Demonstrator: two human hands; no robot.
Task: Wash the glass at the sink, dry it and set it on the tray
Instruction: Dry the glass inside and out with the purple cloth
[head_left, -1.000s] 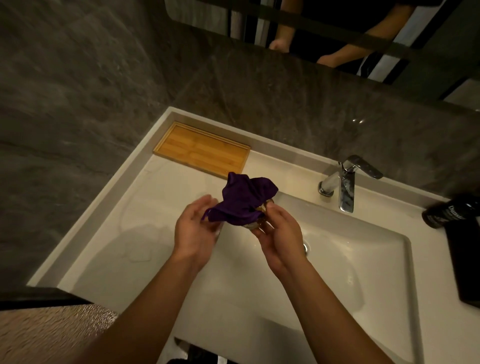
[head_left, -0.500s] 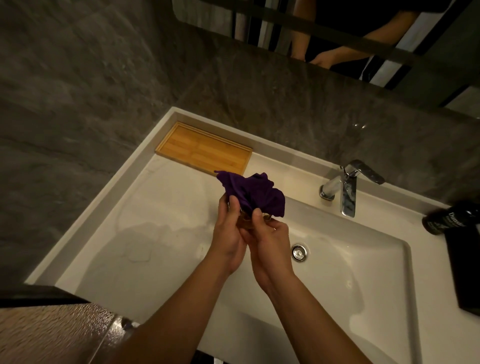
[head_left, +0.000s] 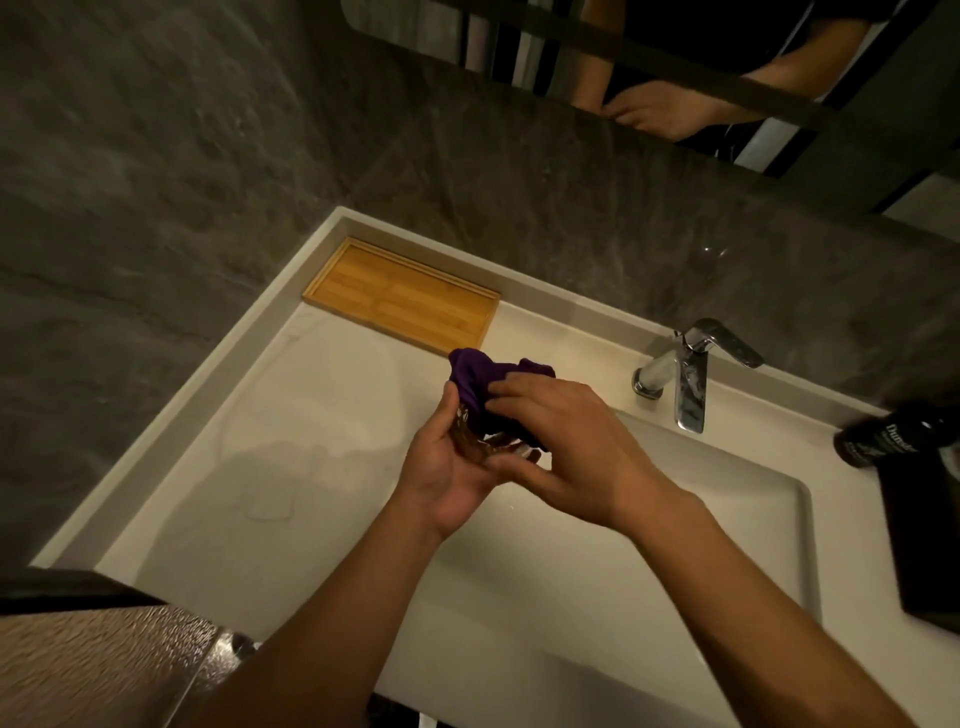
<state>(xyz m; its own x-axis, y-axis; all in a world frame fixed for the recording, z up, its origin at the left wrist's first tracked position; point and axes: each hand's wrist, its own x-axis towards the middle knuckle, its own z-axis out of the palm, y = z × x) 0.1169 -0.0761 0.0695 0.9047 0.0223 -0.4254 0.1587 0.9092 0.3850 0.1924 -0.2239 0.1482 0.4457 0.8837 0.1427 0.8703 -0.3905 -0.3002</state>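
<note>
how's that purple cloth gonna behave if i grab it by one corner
Probably floppy: the purple cloth bunches in soft folds around the glass between the left hand and right hand. Likely light, and possibly damp from drying.

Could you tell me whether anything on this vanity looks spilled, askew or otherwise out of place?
Yes: a shallow puddle of water lies on the white counter, left of the hands. A dark labelled bottle lies on its side at the right edge. The bamboo tray sits square in its corner.
</note>
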